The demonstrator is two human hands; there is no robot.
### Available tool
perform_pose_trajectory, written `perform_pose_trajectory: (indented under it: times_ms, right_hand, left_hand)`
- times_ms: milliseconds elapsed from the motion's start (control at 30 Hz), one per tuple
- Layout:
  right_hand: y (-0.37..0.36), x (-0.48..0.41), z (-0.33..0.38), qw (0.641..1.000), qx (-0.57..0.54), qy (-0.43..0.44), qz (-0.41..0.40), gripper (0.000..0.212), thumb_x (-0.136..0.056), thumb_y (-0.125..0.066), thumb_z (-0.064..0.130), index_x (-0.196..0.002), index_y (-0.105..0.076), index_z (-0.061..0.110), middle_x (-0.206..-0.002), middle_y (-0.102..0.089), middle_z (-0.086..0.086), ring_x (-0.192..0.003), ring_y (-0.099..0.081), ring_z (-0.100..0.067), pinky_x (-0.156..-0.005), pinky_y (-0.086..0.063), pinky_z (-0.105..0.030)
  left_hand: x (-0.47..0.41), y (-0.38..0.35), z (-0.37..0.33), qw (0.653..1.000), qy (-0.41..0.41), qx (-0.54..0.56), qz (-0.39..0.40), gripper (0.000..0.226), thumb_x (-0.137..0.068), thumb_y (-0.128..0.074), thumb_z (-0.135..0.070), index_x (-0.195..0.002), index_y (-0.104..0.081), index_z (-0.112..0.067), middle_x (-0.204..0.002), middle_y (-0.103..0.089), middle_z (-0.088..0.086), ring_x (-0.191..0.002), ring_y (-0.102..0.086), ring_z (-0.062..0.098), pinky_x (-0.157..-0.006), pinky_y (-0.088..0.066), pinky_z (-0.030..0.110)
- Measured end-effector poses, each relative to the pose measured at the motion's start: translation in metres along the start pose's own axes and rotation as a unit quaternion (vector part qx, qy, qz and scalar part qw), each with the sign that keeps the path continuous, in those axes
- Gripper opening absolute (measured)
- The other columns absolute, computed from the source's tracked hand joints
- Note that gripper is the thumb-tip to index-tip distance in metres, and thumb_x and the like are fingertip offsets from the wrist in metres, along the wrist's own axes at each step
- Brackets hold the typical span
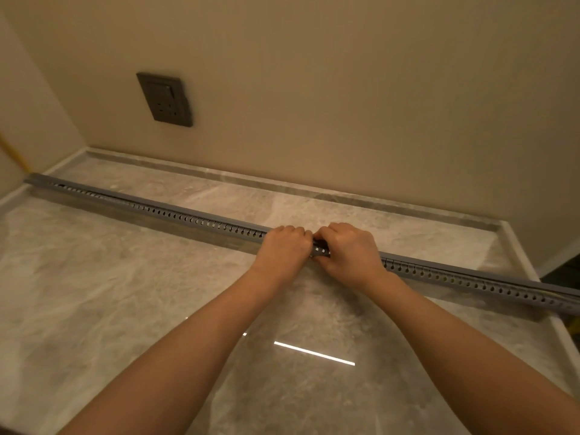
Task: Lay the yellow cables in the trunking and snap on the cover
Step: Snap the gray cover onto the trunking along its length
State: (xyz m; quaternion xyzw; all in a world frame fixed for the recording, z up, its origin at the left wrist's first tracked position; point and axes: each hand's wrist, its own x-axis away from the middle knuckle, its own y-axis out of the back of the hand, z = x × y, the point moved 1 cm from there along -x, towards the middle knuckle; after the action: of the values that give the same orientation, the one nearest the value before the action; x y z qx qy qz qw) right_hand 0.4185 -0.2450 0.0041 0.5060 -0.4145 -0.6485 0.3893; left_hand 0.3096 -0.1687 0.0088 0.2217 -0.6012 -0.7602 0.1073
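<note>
From the head view I observed a long grey slotted plastic trunking (219,226) lying diagonally across the grey marble-patterned bench (125,309), from the far-left corner to the right edge. A flat grey plastic cover (464,271) ran along its top on both sides of the hands. The left grip (284,248) and the right grip (348,251) sat side by side at mid-length, nearly touching. Each was closed over the trunking, fingers curled across its top. A short stretch of slotted wall showed between them. One thin yellow cable (14,152) rose along the wall from the trunking's left end; I could not tell how the cables lay inside. A dark grey wall socket (164,100) was mounted on the beige wall above, well apart from both grips.
</note>
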Motion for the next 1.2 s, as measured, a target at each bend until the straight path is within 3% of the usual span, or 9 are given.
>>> perform_pose_trajectory:
  times_ms: [267, 500, 767, 967, 1200]
  right_hand:
    - [-0.002, 0.005, -0.002, 1.000, -0.024, -0.009, -0.005, 0.026, -0.080, -0.063, 0.033, -0.101, -0.062, 0.018, -0.093, -0.063, 0.000, -0.089, -0.056, -0.020, -0.060, -0.040, -0.029]
    - [0.006, 0.019, -0.008, 0.999, -0.033, 0.000, -0.018, 0.034, -0.077, -0.065, 0.018, -0.111, -0.064, 0.018, -0.103, -0.066, -0.001, -0.094, -0.058, -0.022, -0.066, -0.046, -0.033]
    - [0.023, 0.039, -0.031, 1.000, 0.024, 0.010, -0.003, 0.038, -0.068, -0.080, 0.026, -0.101, -0.068, 0.011, -0.090, -0.070, -0.006, -0.082, -0.063, -0.027, -0.057, -0.047, -0.033]
    - [0.022, 0.034, -0.030, 0.997, 0.076, 0.007, 0.024, 0.030, -0.079, -0.067, 0.031, -0.102, -0.063, 0.013, -0.094, -0.067, -0.005, -0.088, -0.059, -0.026, -0.058, -0.036, -0.028]
    - [0.018, 0.030, -0.030, 0.997, 0.069, -0.001, 0.036, 0.028, -0.081, -0.063, 0.031, -0.102, -0.059, 0.013, -0.098, -0.065, -0.004, -0.092, -0.057, -0.024, -0.061, -0.035, -0.030]
  left_hand:
    - [0.000, 0.002, 0.000, 0.999, -0.020, -0.021, 0.015, 0.021, -0.096, -0.039, -0.011, -0.114, -0.050, -0.008, -0.109, -0.061, 0.007, -0.098, -0.059, 0.023, -0.076, -0.043, 0.031]
    - [-0.001, 0.004, 0.002, 0.999, -0.033, -0.020, 0.029, 0.023, -0.097, -0.042, -0.023, -0.112, -0.050, -0.009, -0.110, -0.062, 0.007, -0.099, -0.059, 0.025, -0.074, -0.041, 0.032]
    - [-0.001, 0.000, 0.001, 0.999, -0.027, -0.026, 0.039, 0.017, -0.095, -0.045, -0.016, -0.109, -0.052, -0.010, -0.107, -0.063, 0.006, -0.097, -0.060, 0.025, -0.071, -0.042, 0.032]
    - [-0.003, -0.002, 0.000, 0.998, -0.032, -0.039, 0.045, 0.015, -0.094, -0.046, -0.014, -0.107, -0.052, -0.010, -0.104, -0.064, 0.005, -0.095, -0.061, 0.025, -0.065, -0.036, 0.031]
    - [-0.004, -0.003, 0.001, 0.998, -0.037, -0.041, 0.041, 0.015, -0.095, -0.046, -0.018, -0.106, -0.053, -0.010, -0.103, -0.064, 0.005, -0.093, -0.061, 0.025, -0.062, -0.031, 0.030]
